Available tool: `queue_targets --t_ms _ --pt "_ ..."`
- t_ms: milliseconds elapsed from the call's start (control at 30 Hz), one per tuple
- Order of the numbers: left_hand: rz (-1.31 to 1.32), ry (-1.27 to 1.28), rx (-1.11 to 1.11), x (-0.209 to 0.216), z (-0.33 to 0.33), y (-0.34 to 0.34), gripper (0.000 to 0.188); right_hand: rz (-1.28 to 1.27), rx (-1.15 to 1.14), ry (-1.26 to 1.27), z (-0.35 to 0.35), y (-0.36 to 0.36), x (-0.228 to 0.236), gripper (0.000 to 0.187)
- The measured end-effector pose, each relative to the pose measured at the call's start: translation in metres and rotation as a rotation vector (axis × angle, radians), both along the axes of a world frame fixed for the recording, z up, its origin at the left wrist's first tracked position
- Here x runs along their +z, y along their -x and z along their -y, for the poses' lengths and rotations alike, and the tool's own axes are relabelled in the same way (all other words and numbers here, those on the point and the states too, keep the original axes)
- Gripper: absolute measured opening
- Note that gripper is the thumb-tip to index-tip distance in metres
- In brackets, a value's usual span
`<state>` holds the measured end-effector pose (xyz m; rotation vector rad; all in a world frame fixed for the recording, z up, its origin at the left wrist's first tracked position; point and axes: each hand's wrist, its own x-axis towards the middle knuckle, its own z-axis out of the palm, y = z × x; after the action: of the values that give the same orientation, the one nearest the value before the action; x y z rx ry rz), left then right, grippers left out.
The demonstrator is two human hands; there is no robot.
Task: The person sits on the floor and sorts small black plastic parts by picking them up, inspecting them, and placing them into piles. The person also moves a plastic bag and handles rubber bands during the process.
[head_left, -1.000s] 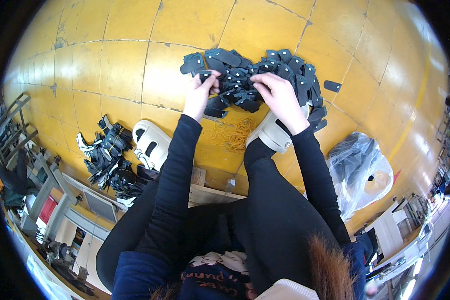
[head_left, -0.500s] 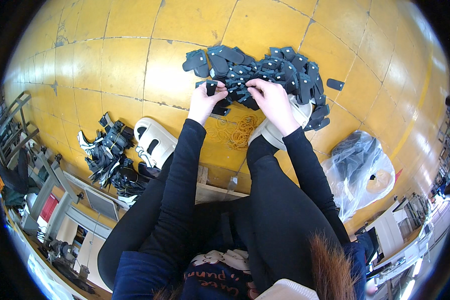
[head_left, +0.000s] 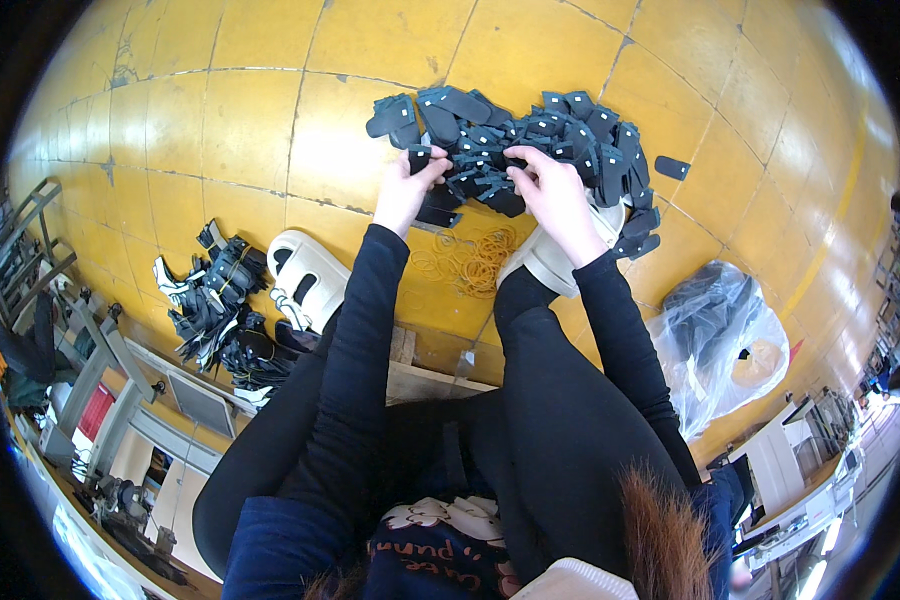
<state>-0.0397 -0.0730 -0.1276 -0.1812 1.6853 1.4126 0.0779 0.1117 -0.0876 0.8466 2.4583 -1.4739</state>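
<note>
My left hand [head_left: 406, 190] is closed on a small black fabric piece [head_left: 419, 157] with a white tag, held at the left edge of a pile. The pile [head_left: 580, 150] is made of many flat, dark, rounded fabric pieces with small white tags and teal edges. My right hand [head_left: 556, 198] hovers over the middle of the pile. Its thumb and index finger are apart, with dark pieces showing between them; whether they touch one is hard to see. A few dark pieces [head_left: 438, 215] lie just below my left hand.
Loose yellow rubber bands [head_left: 485, 262] lie between my cream clogs [head_left: 310, 280]. Bundled black-and-white pieces [head_left: 232, 300] are heaped at the left. A clear plastic bag [head_left: 720, 340] with dark contents sits at the right. One lone piece [head_left: 671, 167] lies right of the pile. Metal frames [head_left: 120, 390] stand far left.
Both hands have moved slightly away from me, and the right one also a little to the right. The black piece stays in my left hand, less of it showing.
</note>
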Motion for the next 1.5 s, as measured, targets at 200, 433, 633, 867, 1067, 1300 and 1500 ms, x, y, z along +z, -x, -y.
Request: queue_targets --t_ms 200,433,633,867,1067,1300,1500 --pt "0.019 -0.135 0.006 0.005 -0.003 0.023 0.02 0.06 -0.042 0.039 -0.012 0.002 0.005 0.022" --pt "0.003 -0.124 -0.04 0.007 -0.004 0.031 0.018 0.076 -0.06 0.105 -0.014 0.01 0.012 0.019" --pt "0.049 -0.154 -0.051 0.006 -0.01 0.011 0.014 -0.037 0.112 -0.264 0.0 0.025 -0.005 0.016" --pt "0.013 -0.083 -0.112 0.011 -0.011 0.009 0.012 -0.061 0.154 -0.334 0.003 0.017 -0.003 0.012" --pt "-0.158 0.038 -0.223 0.006 -0.015 0.004 0.015 -0.175 0.245 -0.418 0.005 0.007 -0.001 0.011" --pt "-0.163 0.094 -0.329 0.009 -0.015 -0.001 0.02 -0.334 0.217 -0.419 0.015 0.003 -0.011 0.012" --pt "-0.142 0.046 -0.357 0.003 -0.012 -0.001 0.018 -0.276 0.159 -0.392 0.021 -0.001 -0.01 0.009"
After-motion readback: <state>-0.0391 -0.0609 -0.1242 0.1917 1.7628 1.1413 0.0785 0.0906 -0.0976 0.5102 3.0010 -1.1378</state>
